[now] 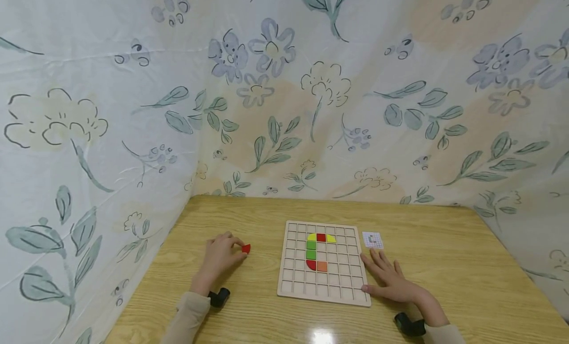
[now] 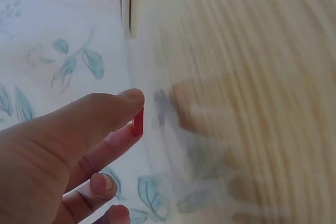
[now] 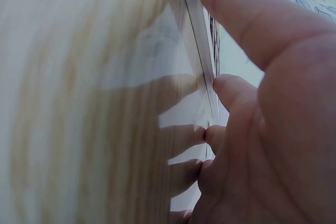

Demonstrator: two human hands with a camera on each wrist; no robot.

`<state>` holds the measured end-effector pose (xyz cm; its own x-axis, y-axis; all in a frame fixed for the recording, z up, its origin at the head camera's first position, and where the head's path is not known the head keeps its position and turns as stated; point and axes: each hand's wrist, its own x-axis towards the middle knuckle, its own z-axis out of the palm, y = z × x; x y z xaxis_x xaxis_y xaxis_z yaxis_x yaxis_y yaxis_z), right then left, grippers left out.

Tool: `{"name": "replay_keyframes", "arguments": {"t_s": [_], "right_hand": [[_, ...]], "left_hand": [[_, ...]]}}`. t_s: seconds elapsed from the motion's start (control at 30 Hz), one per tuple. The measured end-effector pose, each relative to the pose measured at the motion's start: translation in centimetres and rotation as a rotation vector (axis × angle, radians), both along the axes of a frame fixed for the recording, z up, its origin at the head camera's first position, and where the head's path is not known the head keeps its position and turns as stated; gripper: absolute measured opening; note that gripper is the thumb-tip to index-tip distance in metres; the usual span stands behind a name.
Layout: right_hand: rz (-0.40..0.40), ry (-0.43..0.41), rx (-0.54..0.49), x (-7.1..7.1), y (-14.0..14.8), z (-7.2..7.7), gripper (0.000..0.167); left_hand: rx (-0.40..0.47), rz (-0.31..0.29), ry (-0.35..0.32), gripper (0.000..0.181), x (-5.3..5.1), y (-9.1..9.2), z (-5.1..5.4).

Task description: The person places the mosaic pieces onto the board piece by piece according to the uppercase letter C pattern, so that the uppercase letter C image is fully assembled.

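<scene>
My left hand (image 1: 221,255) pinches a small red piece (image 1: 246,248) between thumb and index finger, left of a wooden grid board (image 1: 346,270). In the left wrist view the red piece (image 2: 138,123) shows edge-on, while the other fingers curl loosely. Set in the board are a red square (image 1: 321,237) between two yellow rounded pieces (image 1: 331,238), green squares (image 1: 311,254) below on the left, then a red rounded piece (image 1: 311,265) beside an orange square (image 1: 322,266). Fingers spread, my right hand (image 1: 393,283) rests at the board's right edge, its thumb touching the rim.
A small card (image 1: 372,239) printed with a grid and a coloured pattern lies right of the board, just beyond the right fingertips. The wood-grain table (image 1: 249,314) is bordered at the back and left by a floral cloth (image 1: 284,136). Each wrist wears a black camera.
</scene>
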<state>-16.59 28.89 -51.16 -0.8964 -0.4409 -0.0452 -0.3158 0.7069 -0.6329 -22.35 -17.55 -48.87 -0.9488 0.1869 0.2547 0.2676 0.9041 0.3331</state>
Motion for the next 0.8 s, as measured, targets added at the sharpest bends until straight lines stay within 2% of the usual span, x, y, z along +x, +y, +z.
{"name": "replay_keyframes", "arguments": {"t_s": [0.3, 0.5, 0.8], "right_hand": [[0.001, -0.003, 0.000, -0.1, 0.0, -0.1, 0.079], [-0.003, -0.005, 0.004, -0.1, 0.1, -0.2, 0.080], [0.004, -0.003, -0.005, 0.0, 0.0, -0.1, 0.079]], "left_hand": [[0.014, -0.066, -0.005, 0.021, -0.4, 2.0, 0.1], [-0.016, -0.125, 0.019, 0.023, -0.8, 3.4, -0.2], [-0.018, -0.191, 0.035, 0.021, -0.8, 5.8, 0.0]]}}
